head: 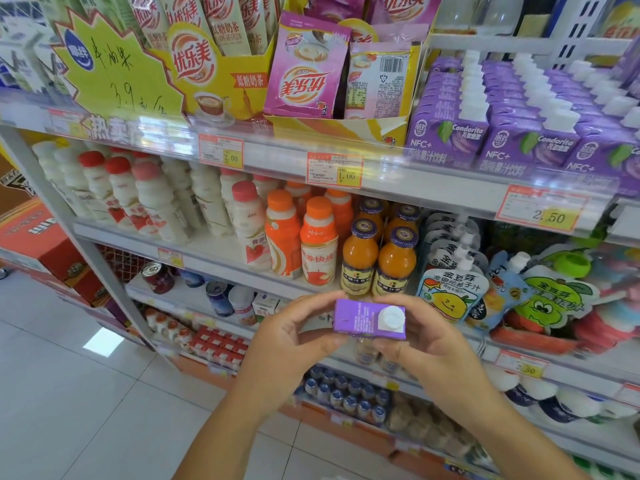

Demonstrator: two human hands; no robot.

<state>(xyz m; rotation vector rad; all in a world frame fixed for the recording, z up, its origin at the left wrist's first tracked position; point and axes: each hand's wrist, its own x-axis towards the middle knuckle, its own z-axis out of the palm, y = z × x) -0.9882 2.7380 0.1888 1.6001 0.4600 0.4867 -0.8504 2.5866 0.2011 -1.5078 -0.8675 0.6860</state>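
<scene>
Low in the centre of the frame, the left hand (294, 336) and right hand (427, 344) pinch the purple carton (358, 318) between them, each grip curled round one end, so it looks in hand with its placing still to come, while matching cartons (533, 133) fill the upper right shelf (433, 188).

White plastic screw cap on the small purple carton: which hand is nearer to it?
Right. The right hand grips the purple carton at the end bearing the white cap; the left hand holds the opposite end, away from it.
</scene>
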